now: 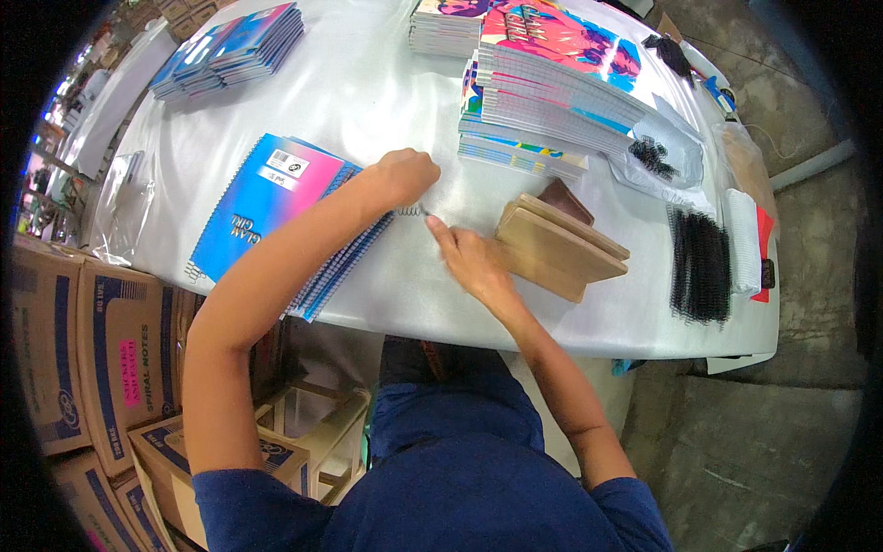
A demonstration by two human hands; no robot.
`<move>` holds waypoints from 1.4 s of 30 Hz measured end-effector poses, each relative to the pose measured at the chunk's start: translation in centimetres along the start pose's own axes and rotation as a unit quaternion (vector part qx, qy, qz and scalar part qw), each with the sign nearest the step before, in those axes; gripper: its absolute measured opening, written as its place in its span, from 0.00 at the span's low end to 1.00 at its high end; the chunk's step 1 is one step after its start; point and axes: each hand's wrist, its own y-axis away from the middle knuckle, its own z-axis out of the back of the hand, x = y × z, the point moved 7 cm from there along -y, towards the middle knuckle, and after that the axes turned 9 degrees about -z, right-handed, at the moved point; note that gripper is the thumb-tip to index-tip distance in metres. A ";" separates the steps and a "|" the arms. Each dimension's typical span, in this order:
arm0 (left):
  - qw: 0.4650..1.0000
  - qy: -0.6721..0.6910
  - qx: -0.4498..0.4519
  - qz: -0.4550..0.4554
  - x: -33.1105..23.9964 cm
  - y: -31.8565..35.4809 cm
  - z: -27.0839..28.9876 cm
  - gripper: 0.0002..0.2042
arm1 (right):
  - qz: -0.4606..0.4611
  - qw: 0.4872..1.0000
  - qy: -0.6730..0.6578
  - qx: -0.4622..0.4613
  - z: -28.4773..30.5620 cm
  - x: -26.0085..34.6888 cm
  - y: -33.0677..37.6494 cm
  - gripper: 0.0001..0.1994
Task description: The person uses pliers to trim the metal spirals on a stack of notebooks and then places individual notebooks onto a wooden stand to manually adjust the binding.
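Observation:
A blue and pink spiral notebook (pixel 262 198) lies askew at the left of the table, with more blue-covered notebooks (pixel 336 276) under its right side. My left arm crosses over it. My left hand (pixel 405 178) is closed in a fist above the upper right corner of this pile; what its fingers hold is hidden. Just below that fist, a short dark wire coil (pixel 409 211) sticks out from the pile's edge. The fingertips of my right hand (pixel 467 262) are at the coil's free end, one finger reaching forward and the others bent.
Tan boards (pixel 561 247) lie right of my right hand. Behind are tall stacks of notebooks (pixel 552 92) and another blue stack (pixel 230 51) at far left. Black wire coils (pixel 699 264) lie at the right edge, loose ones (pixel 651 156) on plastic. Cardboard boxes (pixel 120 359) stand at lower left.

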 end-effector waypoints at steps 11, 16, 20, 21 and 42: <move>0.931 0.237 -0.265 0.085 3.5 3.5 7.4 0.32 | 0.431 0.841 0.283 -0.165 -1.2 7.0 1.7 0.54; 0.869 0.345 -0.341 0.100 2.3 7.1 9.3 0.31 | 0.465 0.865 0.186 -0.033 -3.7 7.7 -2.5 0.47; 0.814 0.408 -0.399 0.111 1.4 10.8 9.0 0.29 | 0.453 0.865 0.200 -0.081 -4.0 5.7 -1.2 0.27; 0.795 0.430 -0.415 0.106 1.1 11.7 8.9 0.29 | 0.440 0.866 0.214 -0.101 -4.0 5.2 -0.5 0.22; 0.743 0.194 -0.633 -0.100 -15.1 13.8 6.4 0.18 | 0.002 0.647 -0.724 0.239 -0.5 2.8 8.1 0.15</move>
